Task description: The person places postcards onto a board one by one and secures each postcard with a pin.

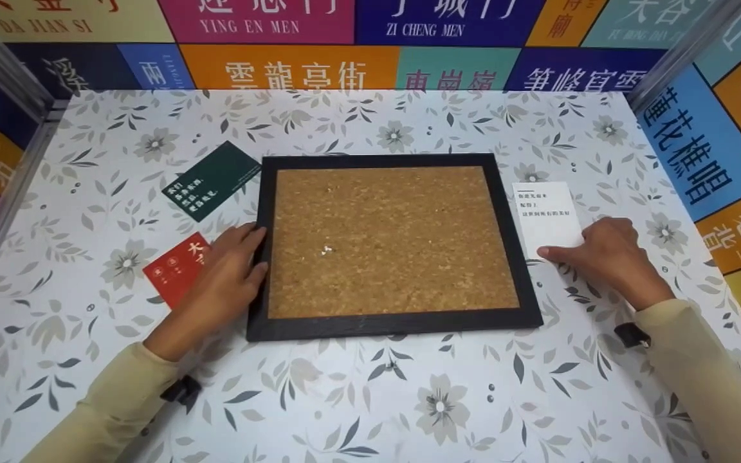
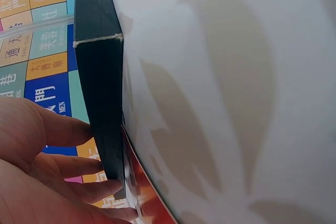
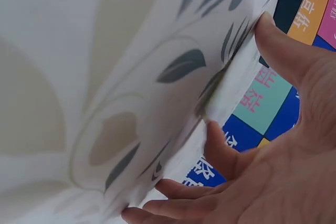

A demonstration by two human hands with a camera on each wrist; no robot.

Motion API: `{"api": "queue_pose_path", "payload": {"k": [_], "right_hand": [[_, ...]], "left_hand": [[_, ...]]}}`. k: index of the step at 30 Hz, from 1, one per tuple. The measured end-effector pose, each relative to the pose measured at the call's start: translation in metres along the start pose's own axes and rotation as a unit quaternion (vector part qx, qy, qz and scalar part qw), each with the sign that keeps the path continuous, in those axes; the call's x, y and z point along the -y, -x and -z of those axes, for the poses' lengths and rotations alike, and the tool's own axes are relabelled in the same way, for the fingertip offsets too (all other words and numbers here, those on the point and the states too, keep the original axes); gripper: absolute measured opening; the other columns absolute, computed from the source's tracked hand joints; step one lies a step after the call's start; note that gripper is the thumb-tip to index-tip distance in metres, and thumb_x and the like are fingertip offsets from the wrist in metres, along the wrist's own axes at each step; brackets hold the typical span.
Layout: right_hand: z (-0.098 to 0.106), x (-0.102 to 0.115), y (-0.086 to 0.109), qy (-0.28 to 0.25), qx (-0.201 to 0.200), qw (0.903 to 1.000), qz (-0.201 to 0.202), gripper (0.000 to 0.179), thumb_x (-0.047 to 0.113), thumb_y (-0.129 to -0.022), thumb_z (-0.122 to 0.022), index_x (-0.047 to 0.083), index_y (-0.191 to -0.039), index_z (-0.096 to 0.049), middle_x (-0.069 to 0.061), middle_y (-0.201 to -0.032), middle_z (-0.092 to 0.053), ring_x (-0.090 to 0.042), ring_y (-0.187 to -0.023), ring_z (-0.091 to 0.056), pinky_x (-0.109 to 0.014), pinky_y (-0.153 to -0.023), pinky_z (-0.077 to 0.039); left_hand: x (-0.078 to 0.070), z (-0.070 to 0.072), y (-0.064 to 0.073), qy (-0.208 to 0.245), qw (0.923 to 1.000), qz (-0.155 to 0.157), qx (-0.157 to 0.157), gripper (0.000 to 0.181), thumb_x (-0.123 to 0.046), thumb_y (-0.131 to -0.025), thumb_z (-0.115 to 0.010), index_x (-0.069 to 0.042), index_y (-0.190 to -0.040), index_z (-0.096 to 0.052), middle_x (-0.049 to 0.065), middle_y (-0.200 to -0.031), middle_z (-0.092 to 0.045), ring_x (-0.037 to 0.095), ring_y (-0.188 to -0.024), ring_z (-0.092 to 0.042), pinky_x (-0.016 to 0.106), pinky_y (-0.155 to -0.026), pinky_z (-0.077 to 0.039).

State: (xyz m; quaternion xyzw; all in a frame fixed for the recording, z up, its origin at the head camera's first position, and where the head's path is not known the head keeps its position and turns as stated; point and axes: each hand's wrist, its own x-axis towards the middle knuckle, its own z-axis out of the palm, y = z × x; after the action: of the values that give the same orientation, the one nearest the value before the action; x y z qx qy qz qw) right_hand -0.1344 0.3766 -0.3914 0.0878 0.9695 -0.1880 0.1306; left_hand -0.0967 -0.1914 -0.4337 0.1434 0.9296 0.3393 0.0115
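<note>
1. Centre of the desk [image 1: 319,418], here's the corkboard [image 1: 396,238], lying flat in its black frame [image 1: 402,323].
2. Left hand [image 1: 226,273] at the frame's left edge: fingers spread, tips touching the side, no wrap round it.
3. Over on the right, the white card [image 1: 545,215] lies just beside the frame; the right hand [image 1: 612,260] is there, thumb and fingers apart, tips at the card's edges, not clamped.
4. Out left, a green card [image 1: 210,186] and a red card [image 1: 174,267], the red partly hidden by the left hand.
5. Handling call: the board looks stiff and fairly light; take it by opposite frame sides, sparing the crumbly-looking cork.
6. The cards look light, thin and bendable, perhaps slippery; lift a corner, then pinch the edge.
</note>
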Motion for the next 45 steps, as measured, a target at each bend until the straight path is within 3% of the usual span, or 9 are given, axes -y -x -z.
{"api": "queue_pose_path", "payload": {"k": [4, 9, 13, 19, 24, 31, 39, 42, 45], "right_hand": [[-0.002, 0.0, 0.003, -0.034, -0.033, 0.9988, -0.015, 0.067, 0.049, -0.092, -0.087, -0.01, -0.098, -0.056, -0.029, -0.11, -0.043, -0.04, -0.093, -0.044, -0.045, -0.071, -0.038], [0.001, -0.001, 0.006, -0.068, -0.068, 0.9949, -0.03, 0.072, 0.034, -0.098, -0.083, -0.015, -0.139, -0.049, -0.033, -0.122, -0.058, -0.041, -0.096, -0.057, -0.044, -0.074, -0.046], [0.005, -0.006, 0.006, -0.099, -0.088, 0.9907, -0.031, 0.064, 0.023, -0.101, -0.075, -0.013, -0.148, -0.049, -0.036, -0.132, -0.059, -0.041, -0.099, -0.06, -0.036, -0.065, -0.051], [0.011, -0.017, 0.011, -0.135, -0.078, 0.9873, -0.028, 0.06, 0.022, -0.104, -0.069, -0.01, -0.153, -0.054, -0.035, -0.132, -0.064, -0.027, -0.083, -0.068, -0.036, -0.053, -0.059], [0.014, -0.024, 0.012, -0.162, -0.068, 0.9841, -0.029, 0.055, 0.023, -0.104, -0.073, -0.011, -0.146, -0.062, -0.031, -0.127, -0.074, -0.009, -0.076, -0.074, -0.028, -0.061, -0.06], [0.019, -0.03, 0.015, -0.207, -0.029, 0.9769, -0.045, 0.052, 0.03, -0.106, -0.072, -0.009, -0.138, -0.064, -0.006, -0.111, -0.074, -0.011, -0.082, -0.074, -0.024, -0.076, -0.064], [0.022, -0.033, 0.015, -0.222, 0.007, 0.9736, -0.052, 0.049, 0.032, -0.106, -0.074, -0.008, -0.134, -0.063, 0.006, -0.1, -0.069, -0.011, -0.084, -0.07, -0.022, -0.078, -0.063], [0.023, -0.033, 0.014, -0.257, 0.014, 0.9642, -0.063, 0.045, 0.027, -0.106, -0.075, -0.007, -0.132, -0.061, 0.009, -0.098, -0.068, -0.009, -0.083, -0.073, -0.023, -0.08, -0.064], [0.023, -0.032, 0.013, -0.317, 0.022, 0.9456, -0.069, 0.032, 0.02, -0.105, -0.077, -0.001, -0.126, -0.064, 0.013, -0.093, -0.07, -0.008, -0.081, -0.075, -0.024, -0.079, -0.064]], "left_hand": [[-0.003, 0.002, -0.001, -0.001, 1.0, 0.004, 0.005, 0.059, -0.002, -0.104, -0.063, 0.013, -0.159, -0.046, 0.034, -0.163, -0.043, 0.052, -0.151, -0.039, 0.067, -0.127, -0.028], [0.01, -0.005, -0.004, -0.009, 1.0, 0.002, -0.001, 0.06, -0.005, -0.104, -0.066, 0.011, -0.159, -0.048, 0.03, -0.164, -0.045, 0.048, -0.153, -0.04, 0.065, -0.127, -0.029], [0.018, -0.01, -0.004, -0.004, 0.9999, -0.007, -0.01, 0.06, -0.006, -0.104, -0.066, 0.01, -0.159, -0.048, 0.029, -0.164, -0.046, 0.049, -0.152, -0.04, 0.066, -0.127, -0.029], [0.011, -0.006, -0.003, 0.004, 1.0, -0.001, -0.002, 0.06, -0.006, -0.105, -0.064, 0.01, -0.161, -0.047, 0.028, -0.165, -0.044, 0.048, -0.154, -0.038, 0.065, -0.128, -0.028], [0.004, -0.002, -0.002, 0.002, 1.0, -0.002, 0.0, 0.06, -0.005, -0.105, -0.063, 0.012, -0.16, -0.046, 0.03, -0.164, -0.044, 0.049, -0.152, -0.039, 0.067, -0.126, -0.029], [-0.016, 0.008, 0.002, 0.006, 0.9997, 0.021, 0.014, 0.06, -0.002, -0.104, -0.063, 0.014, -0.16, -0.044, 0.033, -0.164, -0.042, 0.05, -0.153, -0.037, 0.066, -0.128, -0.027], [0.0, 0.0, -0.001, -0.001, 0.9999, 0.008, 0.009, 0.061, -0.006, -0.106, -0.063, 0.013, -0.161, -0.044, 0.033, -0.165, -0.042, 0.052, -0.153, -0.036, 0.069, -0.127, -0.024], [0.007, -0.003, -0.002, -0.006, 1.0, 0.004, 0.007, 0.061, -0.006, -0.106, -0.062, 0.012, -0.161, -0.043, 0.033, -0.165, -0.042, 0.053, -0.154, -0.035, 0.069, -0.128, -0.023], [0.009, -0.005, -0.002, -0.006, 1.0, 0.001, 0.002, 0.061, -0.006, -0.105, -0.063, 0.013, -0.16, -0.044, 0.033, -0.164, -0.042, 0.054, -0.153, -0.035, 0.069, -0.128, -0.023]]}}
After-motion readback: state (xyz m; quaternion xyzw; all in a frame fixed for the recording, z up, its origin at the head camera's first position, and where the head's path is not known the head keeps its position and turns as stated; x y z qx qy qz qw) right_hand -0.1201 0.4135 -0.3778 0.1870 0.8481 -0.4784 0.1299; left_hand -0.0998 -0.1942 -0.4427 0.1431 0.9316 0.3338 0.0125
